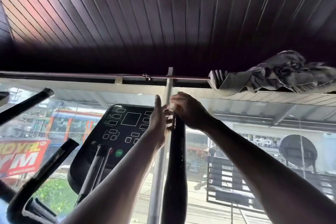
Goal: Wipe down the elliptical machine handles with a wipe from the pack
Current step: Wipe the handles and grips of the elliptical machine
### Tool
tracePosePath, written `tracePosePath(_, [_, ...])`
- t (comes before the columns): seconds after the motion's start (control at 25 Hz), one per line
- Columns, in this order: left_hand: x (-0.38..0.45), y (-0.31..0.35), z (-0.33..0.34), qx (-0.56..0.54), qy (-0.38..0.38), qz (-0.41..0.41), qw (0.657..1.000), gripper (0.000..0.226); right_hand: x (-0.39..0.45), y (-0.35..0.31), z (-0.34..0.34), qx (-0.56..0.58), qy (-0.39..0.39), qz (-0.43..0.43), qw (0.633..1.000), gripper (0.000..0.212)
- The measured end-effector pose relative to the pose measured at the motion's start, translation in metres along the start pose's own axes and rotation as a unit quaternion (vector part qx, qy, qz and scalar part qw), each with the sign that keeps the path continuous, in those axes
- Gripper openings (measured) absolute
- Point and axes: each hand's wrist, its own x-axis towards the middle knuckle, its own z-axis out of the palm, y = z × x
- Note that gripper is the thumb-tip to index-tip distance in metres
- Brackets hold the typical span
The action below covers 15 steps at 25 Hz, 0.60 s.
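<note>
My right hand (pixel 189 110) curls its fingers over the top end of the black handle (pixel 175 160) with the pale wipe (pixel 170 121) pinched there, my left hand (pixel 157 120) flat alongside, the handle's long axis running straight down toward me.

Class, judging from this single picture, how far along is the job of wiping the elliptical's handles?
Done: a wipe seems to be out already; no pack shows. In hand: the left hand and right hand both work at the top of the tall right handle, the pale wipe between them. Left: the lower left handles stand untouched; whether they were wiped cannot be told.
</note>
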Motion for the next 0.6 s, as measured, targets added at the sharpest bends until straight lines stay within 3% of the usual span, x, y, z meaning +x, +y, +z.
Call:
tracePosePath(0.08, [0.003,0.001,-0.004,0.002,-0.030,-0.001,1.000,0.073,-0.021,-0.005,-0.001,-0.012,-0.039,-0.067,0.997,0.028])
tracePosePath(0.16, [0.008,0.002,-0.003,0.010,-0.045,-0.006,0.999,0.078,-0.010,0.001,-0.004,-0.028,-0.052,-0.020,0.998,0.033])
tracePosePath(0.24, [0.009,0.001,0.000,0.007,-0.043,-0.011,0.999,0.080,0.011,-0.001,-0.005,-0.066,-0.116,0.058,0.989,0.038])
tracePosePath(0.32, [0.009,0.003,0.000,-0.001,-0.034,-0.015,0.999,0.077,0.014,-0.008,0.002,-0.132,-0.168,0.035,0.976,0.039])
tracePosePath(0.48, [0.010,0.006,-0.009,0.001,-0.044,-0.007,0.999,0.079,-0.010,-0.019,0.021,-0.076,-0.111,0.097,0.986,0.050])
tracePosePath(0.6, [0.007,0.010,-0.009,0.018,-0.051,-0.002,0.999,0.080,0.014,-0.024,0.028,0.047,-0.085,0.237,0.967,0.068])
